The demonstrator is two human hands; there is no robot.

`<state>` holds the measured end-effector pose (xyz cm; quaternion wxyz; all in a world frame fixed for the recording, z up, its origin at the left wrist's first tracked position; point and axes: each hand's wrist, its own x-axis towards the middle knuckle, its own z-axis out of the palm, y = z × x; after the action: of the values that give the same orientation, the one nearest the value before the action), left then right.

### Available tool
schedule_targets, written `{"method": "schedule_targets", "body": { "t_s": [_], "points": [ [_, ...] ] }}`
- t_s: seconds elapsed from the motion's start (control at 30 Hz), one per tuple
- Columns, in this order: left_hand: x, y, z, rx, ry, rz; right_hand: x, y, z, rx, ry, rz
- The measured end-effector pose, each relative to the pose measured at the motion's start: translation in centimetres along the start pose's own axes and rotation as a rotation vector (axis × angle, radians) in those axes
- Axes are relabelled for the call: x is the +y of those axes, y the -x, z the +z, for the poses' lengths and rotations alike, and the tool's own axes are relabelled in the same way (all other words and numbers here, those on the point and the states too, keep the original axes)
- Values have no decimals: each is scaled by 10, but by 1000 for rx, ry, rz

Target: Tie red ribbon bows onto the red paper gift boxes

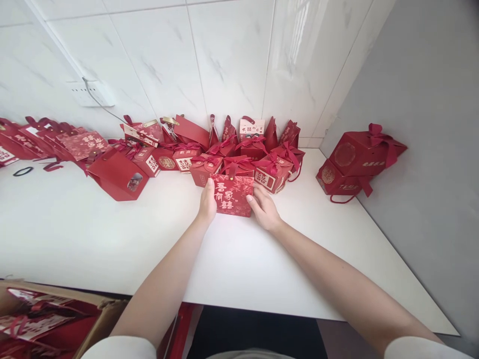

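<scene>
A red gift box [232, 194] with gold and white characters on its front stands on the white table [112, 234], just before a row of similar boxes. My left hand [207, 202] presses against its left side, fingers closed along the edge. My right hand [263, 207] holds its right side, fingers curled against it. Both hands grip the box between them.
Several red ribboned gift boxes [239, 149] line the tiled wall. A larger red box [118, 174] lies tipped at the left, and two big red boxes [355, 162] are stacked by the grey wall. A black hair tie [23, 171] lies far left. A cardboard carton [45, 319] sits below the table edge.
</scene>
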<state>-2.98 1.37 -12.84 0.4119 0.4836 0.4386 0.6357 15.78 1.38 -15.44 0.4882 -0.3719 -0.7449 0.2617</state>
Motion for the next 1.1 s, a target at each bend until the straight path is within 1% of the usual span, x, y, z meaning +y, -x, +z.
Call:
{"method": "schedule_targets", "body": {
  "t_s": [0.07, 0.13, 0.2, 0.27, 0.37, 0.4, 0.5, 0.57, 0.63, 0.73, 0.83, 0.9, 0.97, 1.03, 1.1],
  "points": [
    [-4, 0, 1, 14, 43, -30, -3, 2, 3, 147, -12, -54],
    [-9, 0, 1, 17, 35, -17, -6, 3, 4, 246, -6, -99],
    [-12, 2, 2, 15, -2, 20, -10, 1, 3, 277, 35, -151],
    [-13, 3, 3, 27, -61, 75, -18, -5, -4, 273, 107, -236],
    [-11, 7, 5, 73, -178, 179, -41, -24, -19, 232, 225, -406],
    [-10, 8, 5, 91, -208, 209, -51, -32, -25, 195, 266, -447],
    [-6, 11, 5, 138, -249, 260, -81, -56, -39, -42, 414, -515],
    [-5, 11, 3, 153, -261, 259, -92, -67, -48, -133, 474, -516],
    [-5, 11, 1, 160, -269, 249, -96, -72, -59, -177, 495, -443],
    [-7, 8, -1, 157, -280, 232, -92, -71, -79, -246, 440, -291],
    [-9, 6, -2, 149, -297, 225, -89, -67, -96, -320, 378, -214],
    [-10, 6, -1, 151, -293, 216, -89, -65, -101, -320, 347, -220],
    [-10, 7, 0, 154, -285, 206, -90, -64, -102, -316, 316, -264],
    [-8, 9, 0, 149, -288, 207, -89, -63, -100, -346, 302, -314],
    [-6, 10, 0, 142, -297, 219, -86, -64, -99, -399, 322, -322]
  ]
}}
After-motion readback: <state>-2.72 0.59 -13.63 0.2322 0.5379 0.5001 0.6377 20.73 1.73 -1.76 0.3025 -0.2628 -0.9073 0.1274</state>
